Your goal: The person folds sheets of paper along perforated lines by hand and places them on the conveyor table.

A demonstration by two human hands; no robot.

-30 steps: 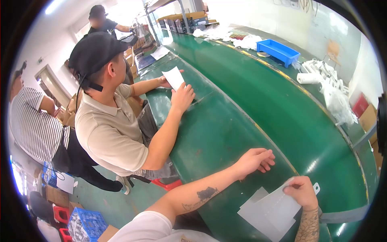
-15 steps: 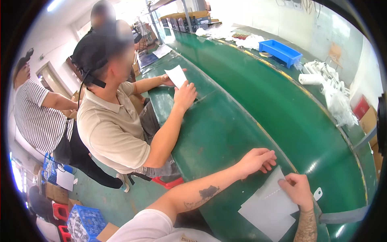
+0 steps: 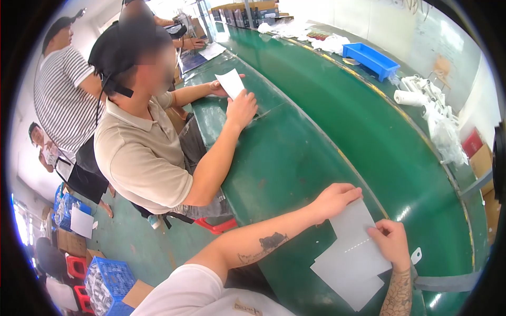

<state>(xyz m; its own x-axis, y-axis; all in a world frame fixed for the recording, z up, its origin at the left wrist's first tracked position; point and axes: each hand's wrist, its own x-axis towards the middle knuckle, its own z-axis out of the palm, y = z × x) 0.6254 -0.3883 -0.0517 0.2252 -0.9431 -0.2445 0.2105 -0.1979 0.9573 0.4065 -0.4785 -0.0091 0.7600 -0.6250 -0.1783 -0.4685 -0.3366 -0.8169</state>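
Grey sheet (image 3: 354, 229) over the green table (image 3: 279, 176) between my hands: right hand (image 3: 390, 242) pinching its edge, left hand (image 3: 338, 200) at the top corner, can't tell if gripping. Two blue crates (image 3: 122, 278) of whitish bits (image 3: 97, 290) on the floor (image 3: 171, 253), way left of my left hand. One blue tray (image 3: 363, 62), far beyond both.

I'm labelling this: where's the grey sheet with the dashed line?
Head view, lower right: the dashed sheet lies over other grey sheets, its far end at the left hand, its right edge at the right hand.
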